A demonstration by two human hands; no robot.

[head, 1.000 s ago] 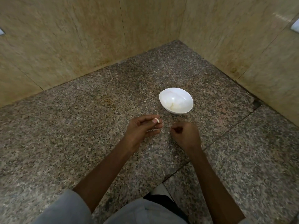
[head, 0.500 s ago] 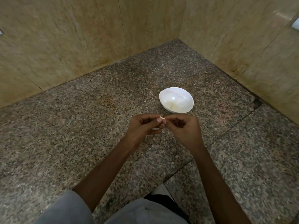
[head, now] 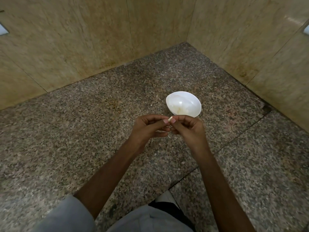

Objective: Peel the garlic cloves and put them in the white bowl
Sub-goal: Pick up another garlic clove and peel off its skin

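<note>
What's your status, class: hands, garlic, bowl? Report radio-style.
Left hand and right hand both pinch one garlic clove, grip at fingertips. White bowl just beyond, pale pieces inside. Peel scraps below hands; path to bowl open.

We see a small pale garlic clove (head: 170, 118) pinched between our left hand (head: 148, 128) and right hand (head: 189, 129), the glossy white bowl (head: 192, 104) upright near it at one o'clock, pale pieces inside.

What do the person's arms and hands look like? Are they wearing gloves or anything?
No gloves. The left hand and right hand are bare, with short nails and no rings, watch or bracelet showing. The arms are bare too, until a light grey fabric sleeve starts high on the left one.
</note>
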